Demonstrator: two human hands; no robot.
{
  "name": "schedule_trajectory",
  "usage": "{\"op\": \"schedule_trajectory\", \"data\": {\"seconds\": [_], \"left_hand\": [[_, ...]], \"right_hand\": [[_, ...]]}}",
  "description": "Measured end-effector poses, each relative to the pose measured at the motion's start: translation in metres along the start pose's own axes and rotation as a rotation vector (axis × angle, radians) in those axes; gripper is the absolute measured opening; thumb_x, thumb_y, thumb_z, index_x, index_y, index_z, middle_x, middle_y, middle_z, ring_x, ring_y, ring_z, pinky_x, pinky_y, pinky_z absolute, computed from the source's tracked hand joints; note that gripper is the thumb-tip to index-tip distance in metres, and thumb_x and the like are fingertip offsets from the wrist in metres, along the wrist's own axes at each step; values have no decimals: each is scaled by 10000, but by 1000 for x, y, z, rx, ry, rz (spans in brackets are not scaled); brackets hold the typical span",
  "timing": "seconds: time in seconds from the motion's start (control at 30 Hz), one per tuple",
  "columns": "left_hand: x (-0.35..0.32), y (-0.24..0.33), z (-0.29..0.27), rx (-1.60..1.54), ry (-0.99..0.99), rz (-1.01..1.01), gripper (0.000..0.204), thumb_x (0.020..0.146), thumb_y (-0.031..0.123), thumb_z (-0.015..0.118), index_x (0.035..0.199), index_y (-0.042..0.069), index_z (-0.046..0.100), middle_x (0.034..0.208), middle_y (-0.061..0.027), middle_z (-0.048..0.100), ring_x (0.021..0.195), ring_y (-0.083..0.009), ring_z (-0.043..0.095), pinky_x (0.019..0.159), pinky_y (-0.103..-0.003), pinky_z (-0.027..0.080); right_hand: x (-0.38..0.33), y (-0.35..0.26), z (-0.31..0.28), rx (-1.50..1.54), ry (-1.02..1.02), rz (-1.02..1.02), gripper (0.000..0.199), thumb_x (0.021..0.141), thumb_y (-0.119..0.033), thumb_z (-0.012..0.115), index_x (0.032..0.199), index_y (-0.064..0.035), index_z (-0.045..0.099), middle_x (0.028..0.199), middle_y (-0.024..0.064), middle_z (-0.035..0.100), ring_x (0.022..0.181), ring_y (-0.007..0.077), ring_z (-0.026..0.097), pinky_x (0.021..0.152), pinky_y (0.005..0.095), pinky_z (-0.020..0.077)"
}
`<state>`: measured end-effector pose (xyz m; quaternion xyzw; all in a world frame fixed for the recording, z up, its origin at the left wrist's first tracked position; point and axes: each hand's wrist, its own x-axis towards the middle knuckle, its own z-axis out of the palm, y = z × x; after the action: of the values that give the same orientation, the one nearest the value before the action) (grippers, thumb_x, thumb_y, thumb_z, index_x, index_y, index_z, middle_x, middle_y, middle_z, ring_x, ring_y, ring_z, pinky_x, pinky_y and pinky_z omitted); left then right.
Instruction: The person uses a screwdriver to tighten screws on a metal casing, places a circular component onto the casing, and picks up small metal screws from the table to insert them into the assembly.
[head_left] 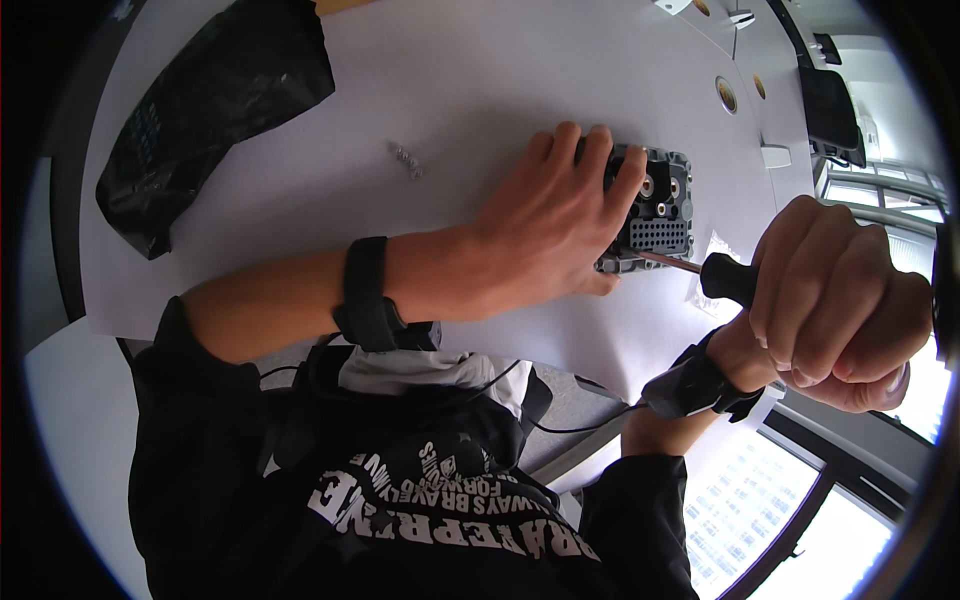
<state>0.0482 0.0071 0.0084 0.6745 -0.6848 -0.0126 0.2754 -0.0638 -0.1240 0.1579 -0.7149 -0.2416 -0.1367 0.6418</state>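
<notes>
A grey, box-like device (662, 235) with a perforated panel and round metal fittings sits on the table, right of centre. My left hand (550, 215) lies across its left part, fingers over the far side and thumb at the near edge, gripping it. Wrapped in a fist, my right hand (840, 300) holds a screwdriver (728, 280) by its black handle. The screwdriver's shaft points left, and its tip meets the device near its front edge, beside the perforated panel. My left hand covers the device's left part.
Several small screws (407, 159) lie in a group left of the device. A large black plastic bag (215, 115) rests at the far left. Beside the screwdriver, clear plastic packaging (712, 293) lies near the table's right edge. Cable openings (726, 95) show farther back.
</notes>
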Motion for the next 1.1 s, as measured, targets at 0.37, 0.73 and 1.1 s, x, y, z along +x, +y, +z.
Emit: {"op": "schedule_trajectory", "data": {"seconds": [0.37,0.73,1.1], "left_hand": [[2,1,-1,9,-25,-2,1081,693,452,890,1453,-111,366,1342,-336,457,1191,-434,484,1023,-542,430],[2,3,0,81,-16,3,1089,684,495,892,1455,-97,401,1302,-298,492,1111,-369,505,965,-499,438],[-1,1,1,119,89,23,1081,686,607,847,1387,-123,466,1226,-324,557,1072,-375,531,933,-486,447]], "right_hand": [[-6,5,18,-111,219,-19,277,969,-382,477,767,-193,478,577,-35,523,417,43,509,406,175,394],[-7,10,30,-223,334,-107,270,1015,-346,392,815,-171,439,636,9,503,394,56,426,361,163,339],[28,22,51,-397,474,-52,319,1012,-276,297,903,-45,487,642,92,459,444,138,359,393,280,309]]}}
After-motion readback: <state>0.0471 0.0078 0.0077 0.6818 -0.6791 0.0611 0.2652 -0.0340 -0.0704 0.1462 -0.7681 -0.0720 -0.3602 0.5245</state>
